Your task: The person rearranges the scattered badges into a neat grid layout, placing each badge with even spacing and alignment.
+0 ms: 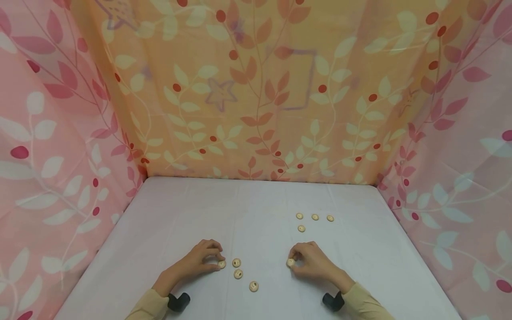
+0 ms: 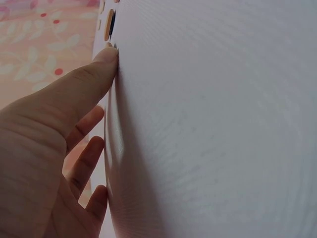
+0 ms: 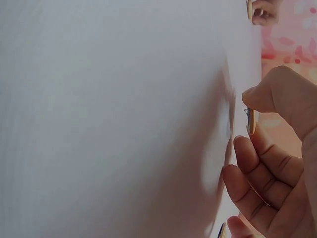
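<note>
My left hand [image 1: 200, 258] rests low over the white table, its thumb and forefinger at the edges of a small round wooden disc [image 1: 222, 264]. In the left wrist view that hand's thumb [image 2: 89, 79] lies along the cloth and hides most of the disc. My right hand [image 1: 314, 262] pinches another wooden disc [image 1: 290, 262] between thumb and forefinger. Seen edge-on in the right wrist view, this disc [image 3: 251, 120] is tilted up and has dark markings on its face. Beside the left hand lie two more marked discs, an upper one [image 1: 237, 262] and a lower one [image 1: 238, 274].
One disc [image 1: 254, 286] lies nearer the front, between the hands. Farther back on the right, several discs form a row [image 1: 315, 217] with one below its left end [image 1: 301, 228]. Patterned curtains [image 1: 256, 111] enclose the white tabletop [image 1: 192, 204] at the back and sides.
</note>
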Demonstrator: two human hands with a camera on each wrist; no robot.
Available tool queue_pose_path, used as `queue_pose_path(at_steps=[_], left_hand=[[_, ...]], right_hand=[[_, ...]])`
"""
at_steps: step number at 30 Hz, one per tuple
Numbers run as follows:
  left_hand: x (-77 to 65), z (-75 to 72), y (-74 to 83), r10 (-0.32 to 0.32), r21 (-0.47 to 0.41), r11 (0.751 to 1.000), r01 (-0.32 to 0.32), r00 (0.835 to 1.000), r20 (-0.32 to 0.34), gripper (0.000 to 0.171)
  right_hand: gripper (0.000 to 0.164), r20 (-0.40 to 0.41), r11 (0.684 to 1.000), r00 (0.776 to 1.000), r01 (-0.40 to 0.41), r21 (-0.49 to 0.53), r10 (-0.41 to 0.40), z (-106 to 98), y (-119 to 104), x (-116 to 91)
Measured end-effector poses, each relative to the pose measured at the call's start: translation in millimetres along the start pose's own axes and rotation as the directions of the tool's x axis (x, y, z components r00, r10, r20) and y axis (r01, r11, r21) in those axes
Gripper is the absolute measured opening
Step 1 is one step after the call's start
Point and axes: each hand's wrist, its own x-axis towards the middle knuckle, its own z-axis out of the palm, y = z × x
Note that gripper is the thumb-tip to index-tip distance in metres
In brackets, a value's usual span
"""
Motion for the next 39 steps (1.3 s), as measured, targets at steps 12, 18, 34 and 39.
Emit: queue_pose_path(at_steps=[12,18,34,39], left_hand=[[1.0,-0.7,-0.4,-0.01,-0.004,1.0,0.01,1.0,0.013,0.015],[0.6,0.1,-0.9,-0.015,-0.004,1.0,0.015,1.0,0.017,0.014],[0.4,-1.9,-0.6,-0.01,-0.014,1.0,0.011,1.0,0.024,0.016],[0.2,-0.1,-3.0,-0.013,-0.022,1.0,0.014,1.0,0.022,0.015]], right_hand=[[0.021,-0.102,0.999,0.993,-0.052,-0.002,0.052,-2,20,-1],[0.021,-0.149,0.992,0.983,-0.118,-0.04,0.111,-3,29,1],[0.02,-0.194,0.955,0.936,-0.297,0.014,0.294,-15,47,3],[0.019,-0.182,0.949,0.932,-0.315,0.015,0.312,-21,52,4]])
